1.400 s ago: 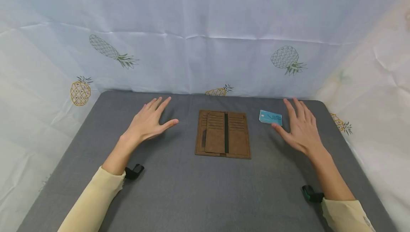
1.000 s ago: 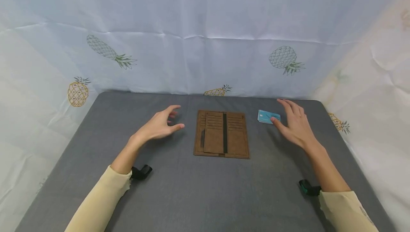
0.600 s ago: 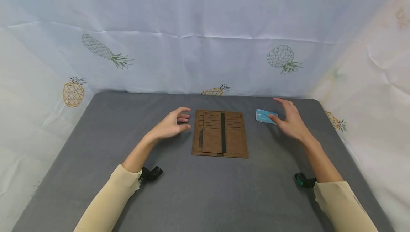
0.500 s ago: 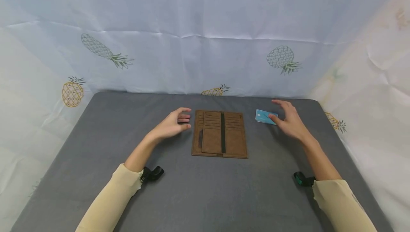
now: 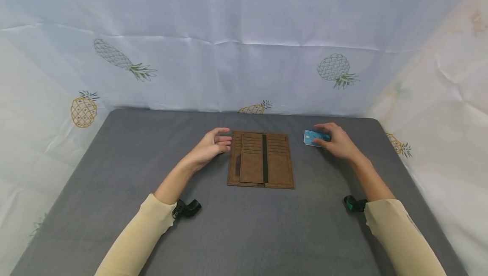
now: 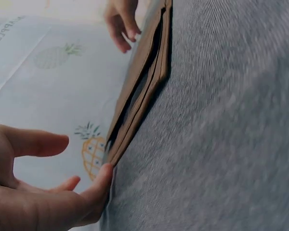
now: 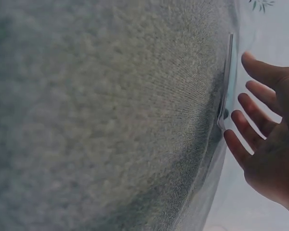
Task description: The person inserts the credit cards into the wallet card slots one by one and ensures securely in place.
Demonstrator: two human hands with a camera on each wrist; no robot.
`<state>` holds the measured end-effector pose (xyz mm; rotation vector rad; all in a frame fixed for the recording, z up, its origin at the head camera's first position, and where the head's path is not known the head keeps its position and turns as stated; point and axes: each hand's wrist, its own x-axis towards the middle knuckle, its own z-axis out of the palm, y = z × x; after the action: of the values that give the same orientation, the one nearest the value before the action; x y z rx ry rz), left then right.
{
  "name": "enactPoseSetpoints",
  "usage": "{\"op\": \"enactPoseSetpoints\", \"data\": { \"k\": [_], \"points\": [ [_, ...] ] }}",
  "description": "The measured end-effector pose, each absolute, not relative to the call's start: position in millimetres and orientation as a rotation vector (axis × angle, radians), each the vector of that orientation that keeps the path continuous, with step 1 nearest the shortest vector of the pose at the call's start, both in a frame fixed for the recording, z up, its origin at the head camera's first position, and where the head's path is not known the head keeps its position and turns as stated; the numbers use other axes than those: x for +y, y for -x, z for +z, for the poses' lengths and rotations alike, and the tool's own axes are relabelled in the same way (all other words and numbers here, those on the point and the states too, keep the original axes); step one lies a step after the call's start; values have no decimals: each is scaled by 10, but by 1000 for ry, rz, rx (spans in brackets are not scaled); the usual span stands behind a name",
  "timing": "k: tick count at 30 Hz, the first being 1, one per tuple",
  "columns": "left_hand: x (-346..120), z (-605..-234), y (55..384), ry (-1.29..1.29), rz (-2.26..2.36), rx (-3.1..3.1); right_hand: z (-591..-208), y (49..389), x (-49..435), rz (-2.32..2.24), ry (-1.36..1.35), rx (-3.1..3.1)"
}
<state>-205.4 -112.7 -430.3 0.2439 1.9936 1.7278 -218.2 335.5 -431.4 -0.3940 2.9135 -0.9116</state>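
Note:
A brown bifold wallet (image 5: 252, 166) lies open on the grey tabletop, showing card slots and a dark band down its middle. My left hand (image 5: 207, 149) is at its left edge, fingers slightly bent; in the left wrist view a fingertip (image 6: 106, 172) meets the wallet's corner (image 6: 116, 153). To the right lies a light blue card (image 5: 309, 136) with a chip, a pale edge showing beneath. Over its right part my right hand (image 5: 337, 142) hovers, thumb and fingers parted. Seen from the right wrist, the fingers (image 7: 254, 113) spread beside the card's thin edge (image 7: 226, 82), gripping nothing.
The grey tabletop (image 5: 244, 233) ends at a white curtain (image 5: 213, 73) with pineapple prints, which hangs behind and at both sides. Black wrist straps with cameras sit at the left cuff (image 5: 187, 209) and right cuff (image 5: 354, 204).
My left hand has moved right to the wallet's left edge, its fingers bending inward. The right hand has shifted left and now covers more of the card. Wallet and card stay put.

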Motion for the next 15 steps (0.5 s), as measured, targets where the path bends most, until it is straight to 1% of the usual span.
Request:
{"op": "enactPoseSetpoints", "data": {
  "k": [6, 15],
  "points": [
    [-1067, -4317, 2054, -200, 1782, 1963, -4327, 2230, 3350, -859, 370, 2896],
    [-1020, -4308, 2066, -47, 1914, 1864, -4293, 2280, 3344, -807, 311, 2857]
  ]
}}
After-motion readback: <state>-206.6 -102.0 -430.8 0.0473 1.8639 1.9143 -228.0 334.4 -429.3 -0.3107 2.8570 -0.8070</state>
